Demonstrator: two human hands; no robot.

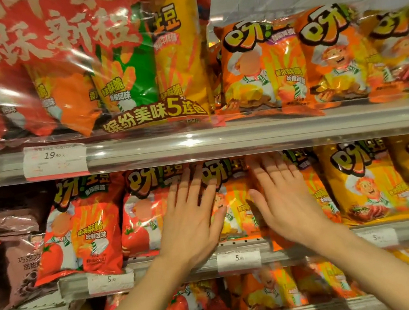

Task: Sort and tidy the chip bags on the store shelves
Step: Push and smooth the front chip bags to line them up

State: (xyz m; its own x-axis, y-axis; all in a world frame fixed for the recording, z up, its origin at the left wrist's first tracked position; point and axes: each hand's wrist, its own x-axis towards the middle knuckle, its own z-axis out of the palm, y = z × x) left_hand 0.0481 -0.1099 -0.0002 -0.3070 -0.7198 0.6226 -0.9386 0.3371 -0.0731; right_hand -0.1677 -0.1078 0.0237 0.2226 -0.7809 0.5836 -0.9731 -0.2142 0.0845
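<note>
On the middle shelf [178, 267] stand chip bags in a row. My left hand [190, 218] lies flat with straight fingers against a red tomato bag [141, 218], its fingertips near the bag tops. My right hand [284, 201] presses flat on an orange chip bag [232, 204] that shows between both hands. Another red tomato bag [81, 230] leans out over the shelf edge at the left. Yellow bags [368, 182] stand to the right.
The upper shelf [222, 141] holds a large red multipack [49, 59] and orange bags [261, 65] behind a clear rail. Brown bags [7, 253] fill the left of the middle shelf. More chip bags [268, 292] stand on the lower shelf. Price tags [238, 259] line the edges.
</note>
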